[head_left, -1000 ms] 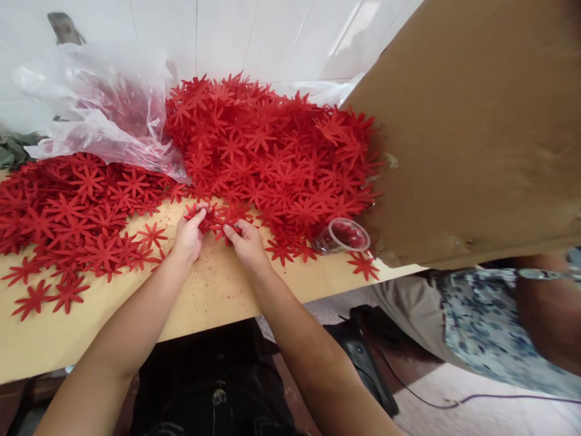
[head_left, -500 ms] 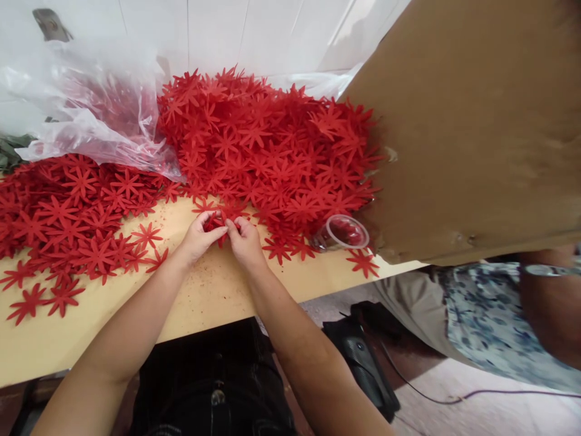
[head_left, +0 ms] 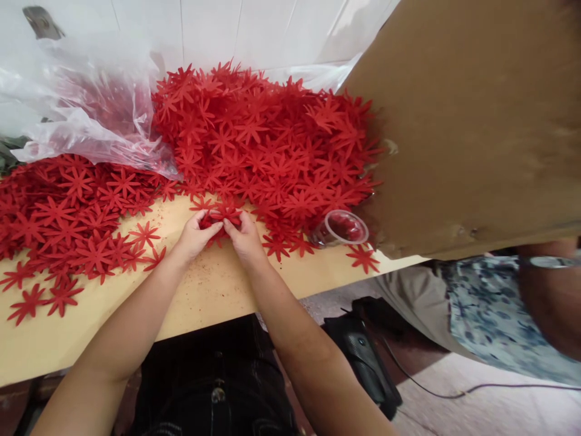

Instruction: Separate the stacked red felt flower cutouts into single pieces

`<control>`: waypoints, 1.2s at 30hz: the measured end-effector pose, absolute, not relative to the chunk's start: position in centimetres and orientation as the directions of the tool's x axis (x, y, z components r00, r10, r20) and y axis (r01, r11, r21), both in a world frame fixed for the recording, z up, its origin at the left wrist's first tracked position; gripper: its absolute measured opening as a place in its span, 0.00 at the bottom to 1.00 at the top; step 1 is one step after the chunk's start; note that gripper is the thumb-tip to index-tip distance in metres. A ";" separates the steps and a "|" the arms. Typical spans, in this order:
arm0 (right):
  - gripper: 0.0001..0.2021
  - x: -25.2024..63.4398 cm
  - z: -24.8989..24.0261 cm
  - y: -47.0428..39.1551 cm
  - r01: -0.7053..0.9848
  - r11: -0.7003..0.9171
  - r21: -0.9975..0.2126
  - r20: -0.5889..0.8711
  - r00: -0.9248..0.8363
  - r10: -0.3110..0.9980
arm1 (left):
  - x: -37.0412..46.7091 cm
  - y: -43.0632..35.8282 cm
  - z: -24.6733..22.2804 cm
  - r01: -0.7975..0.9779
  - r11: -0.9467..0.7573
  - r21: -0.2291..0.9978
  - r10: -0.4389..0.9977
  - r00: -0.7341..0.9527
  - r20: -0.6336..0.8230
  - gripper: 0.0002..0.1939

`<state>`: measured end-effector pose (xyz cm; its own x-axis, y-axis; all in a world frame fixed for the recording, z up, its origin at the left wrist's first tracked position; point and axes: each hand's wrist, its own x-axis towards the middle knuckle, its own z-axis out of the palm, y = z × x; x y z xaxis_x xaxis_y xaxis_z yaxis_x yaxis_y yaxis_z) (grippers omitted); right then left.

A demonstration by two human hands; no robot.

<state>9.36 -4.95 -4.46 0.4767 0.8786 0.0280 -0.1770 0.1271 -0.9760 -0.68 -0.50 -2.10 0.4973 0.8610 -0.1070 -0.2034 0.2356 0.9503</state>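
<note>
Between my two hands, just above the table, is a red flower-shaped piece (head_left: 225, 213) with narrow petals. My left hand (head_left: 198, 235) pinches its left side with thumb and fingers. On the other side my right hand (head_left: 245, 237) grips it, the two thumb tips almost meeting at the front. Part of the piece is hidden by my fingers. Behind my hands rises a large heap of the same red flower pieces (head_left: 263, 145). A second pile of red flower pieces (head_left: 68, 224) spreads over the table to the left.
A clear plastic cup (head_left: 347, 227) lies tipped by the heap's right end. Clear plastic bags (head_left: 104, 133) rest at the back left. A big brown cardboard panel (head_left: 472, 133) stands at right. Beyond it sits another person (head_left: 490, 303). Below the table (head_left: 200, 290) is a black pedal (head_left: 363, 357).
The flower piece has been turned and spread, so its petals now show more openly above my thumbs. My hands have hardly shifted. The view has tilted slightly.
</note>
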 end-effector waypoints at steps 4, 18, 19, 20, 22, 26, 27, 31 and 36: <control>0.18 9.6 -4.6 -5.1 -0.173 0.121 -0.977 0.009 0.539 0.842 | -0.5 -0.6 -2.5 -0.152 0.180 0.972 0.871 0.485 -0.085 0.11; 0.15 9.6 -4.4 -4.9 -0.160 0.226 -0.961 0.055 0.689 0.723 | 0.2 -1.1 -2.6 -0.069 0.152 0.986 0.897 0.429 -0.108 0.09; 0.15 9.8 -4.4 -4.8 -0.198 0.231 -0.953 0.023 0.708 0.706 | 0.1 -1.1 -2.5 -0.071 0.140 0.988 0.899 0.426 -0.097 0.08; 0.15 10.1 -4.4 -4.9 -0.230 0.231 -0.945 -0.009 0.726 0.687 | 0.0 -1.1 -2.5 -0.070 0.129 0.989 0.903 0.421 -0.088 0.08; 0.15 10.5 -4.4 -4.9 -0.252 0.223 -0.942 -0.046 0.752 0.657 | -0.2 -1.1 -2.2 -0.065 0.116 0.991 0.909 0.408 -0.079 0.08; 0.19 11.0 -4.4 -5.2 -0.145 0.150 -0.978 -0.007 0.741 0.671 | -0.4 -1.0 -1.9 -0.045 0.199 0.979 0.907 0.386 -0.167 0.10; 0.20 11.0 -4.3 -5.2 -0.121 0.133 -0.984 0.002 0.731 0.682 | -0.4 -0.9 -1.9 -0.058 0.219 0.974 0.905 0.386 -0.180 0.12; 0.20 10.8 -4.2 -5.3 -0.101 0.106 -0.989 0.000 0.723 0.691 | -0.4 -0.7 -2.2 -0.160 0.220 0.962 0.900 0.415 -0.137 0.18; 0.16 10.6 -4.5 -5.0 -0.144 0.147 -0.978 0.014 0.667 0.745 | -0.8 -0.6 -2.3 -0.185 0.257 0.949 0.882 0.446 -0.152 0.21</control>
<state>10.64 -4.99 -4.52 0.6669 0.7450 0.0138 -0.1443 0.1473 -0.9785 -0.84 -0.59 -2.34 0.4458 0.8821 -0.1521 -0.1846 0.2569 0.9486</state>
